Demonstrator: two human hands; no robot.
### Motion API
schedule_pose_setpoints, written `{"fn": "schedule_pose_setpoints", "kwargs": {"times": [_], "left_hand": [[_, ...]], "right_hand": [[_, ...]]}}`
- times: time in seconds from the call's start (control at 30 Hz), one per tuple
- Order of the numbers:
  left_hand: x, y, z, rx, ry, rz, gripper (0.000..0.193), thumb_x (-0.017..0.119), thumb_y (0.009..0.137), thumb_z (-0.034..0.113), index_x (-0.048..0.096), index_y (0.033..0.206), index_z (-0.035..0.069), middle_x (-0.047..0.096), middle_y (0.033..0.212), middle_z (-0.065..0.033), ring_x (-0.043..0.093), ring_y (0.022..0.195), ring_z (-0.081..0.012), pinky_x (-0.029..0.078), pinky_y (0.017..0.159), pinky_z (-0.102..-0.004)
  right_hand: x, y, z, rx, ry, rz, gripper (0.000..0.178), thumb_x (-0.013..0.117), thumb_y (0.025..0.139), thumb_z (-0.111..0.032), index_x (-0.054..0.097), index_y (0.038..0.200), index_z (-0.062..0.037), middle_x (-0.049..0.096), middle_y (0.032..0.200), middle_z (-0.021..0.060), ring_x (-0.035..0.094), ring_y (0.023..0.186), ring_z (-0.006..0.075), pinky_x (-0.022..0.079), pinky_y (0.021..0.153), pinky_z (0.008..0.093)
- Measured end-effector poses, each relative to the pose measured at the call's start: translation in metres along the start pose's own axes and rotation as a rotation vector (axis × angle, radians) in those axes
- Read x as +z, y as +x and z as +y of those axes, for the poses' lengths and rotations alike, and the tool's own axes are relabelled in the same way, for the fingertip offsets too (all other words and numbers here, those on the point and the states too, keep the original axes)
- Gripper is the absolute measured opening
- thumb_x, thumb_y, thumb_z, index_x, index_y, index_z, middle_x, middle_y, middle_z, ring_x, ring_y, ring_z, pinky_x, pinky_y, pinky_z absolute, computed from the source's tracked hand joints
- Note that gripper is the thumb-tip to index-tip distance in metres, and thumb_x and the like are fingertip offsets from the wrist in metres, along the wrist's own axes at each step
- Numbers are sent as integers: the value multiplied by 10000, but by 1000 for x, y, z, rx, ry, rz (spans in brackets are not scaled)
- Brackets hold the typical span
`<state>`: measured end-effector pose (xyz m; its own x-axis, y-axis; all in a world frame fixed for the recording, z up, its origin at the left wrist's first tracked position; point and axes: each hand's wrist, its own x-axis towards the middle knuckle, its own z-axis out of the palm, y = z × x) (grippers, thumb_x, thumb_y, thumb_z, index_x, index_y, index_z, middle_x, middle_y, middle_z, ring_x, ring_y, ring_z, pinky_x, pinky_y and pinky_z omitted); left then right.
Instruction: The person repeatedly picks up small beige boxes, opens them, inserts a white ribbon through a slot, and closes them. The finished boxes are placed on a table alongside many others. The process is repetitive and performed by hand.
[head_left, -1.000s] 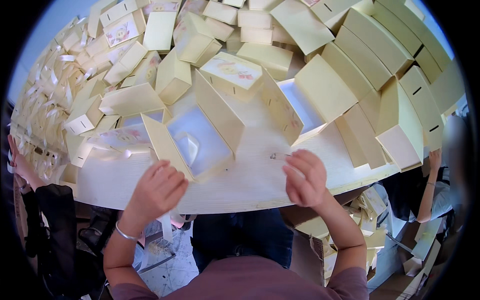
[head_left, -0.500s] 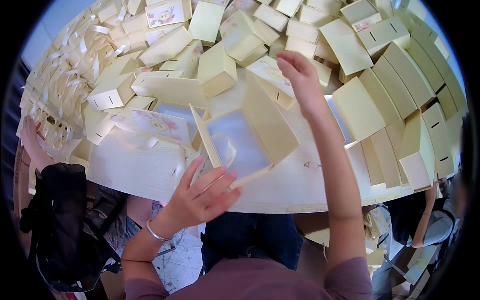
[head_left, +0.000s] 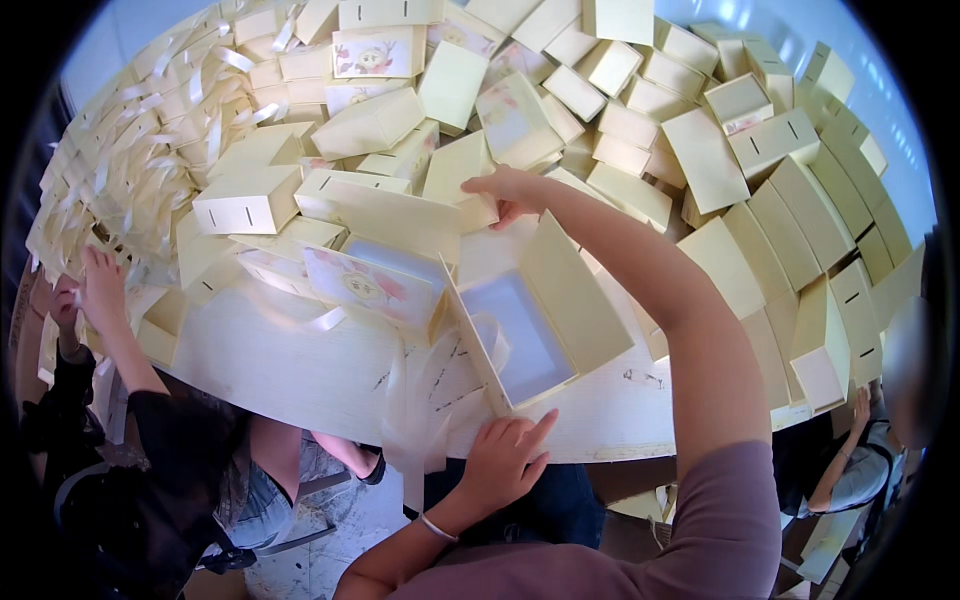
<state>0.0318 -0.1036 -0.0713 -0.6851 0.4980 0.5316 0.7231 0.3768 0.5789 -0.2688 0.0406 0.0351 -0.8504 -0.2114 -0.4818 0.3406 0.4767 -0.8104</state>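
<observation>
Open cream rectangular cardboard box (head_left: 525,345): near white table (head_left: 270,350) edge, flaps (head_left: 585,295) splayed, presumably for access. Left hand (head_left: 505,462): fingers spread, seemingly empty, beside it. Right hand (head_left: 508,195): at cream upright carton (head_left: 455,175); grip cannot be told.

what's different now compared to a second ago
Your right hand has reached forward and left, past the open box toward another box; whether it grips it is unclear. Your left hand has shifted right, to just below the open box's near corner. That box stays open, ribbon inside.
</observation>
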Motion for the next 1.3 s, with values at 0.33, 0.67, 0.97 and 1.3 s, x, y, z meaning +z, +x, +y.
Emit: {"fn": "schedule_pose_setpoints", "kwargs": {"times": [0.33, 0.67, 0.97, 1.3], "left_hand": [[-15, 29, -3, -379, 103, -129, 642, 575, 748, 221, 309, 1309, 57, 521, 603, -94, 521, 528, -259, 410, 503, -365], [-33, 3, 14, -238, 436, -1, 145, 612, 752, 233, 539, 719, 112, 500, 473, -83, 531, 443, -261, 392, 401, -353], [-96, -98, 78, -463, 342, 25, 78, 673, 701, 127, 620, 743, 88, 515, 477, -66, 517, 406, -217, 377, 404, -291], [-143, -105, 9, -792, 706, 265, 135, 571, 797, 194, 599, 794, 62, 555, 505, -68, 574, 471, -201, 404, 456, -311]], "right_hand": [[-43, -61, -34, -256, 468, 299, 521, 550, 731, -447, 422, 1088, -89, 513, 928, 149, 570, 775, 274, 545, 633, 378], [-17, -260, 43, -852, 782, 376, 405, 444, 824, -360, 464, 1070, -39, 542, 1003, 126, 552, 900, 249, 519, 671, 366], [57, -339, 218, -421, 905, 597, 570, 458, 781, -410, 428, 1183, -8, 520, 1119, 107, 517, 998, 203, 418, 840, 320], [51, -306, 272, -294, 1068, 118, 483, 433, 809, -412, 490, 1089, -24, 589, 890, 88, 597, 703, 201, 490, 513, 308]]}}
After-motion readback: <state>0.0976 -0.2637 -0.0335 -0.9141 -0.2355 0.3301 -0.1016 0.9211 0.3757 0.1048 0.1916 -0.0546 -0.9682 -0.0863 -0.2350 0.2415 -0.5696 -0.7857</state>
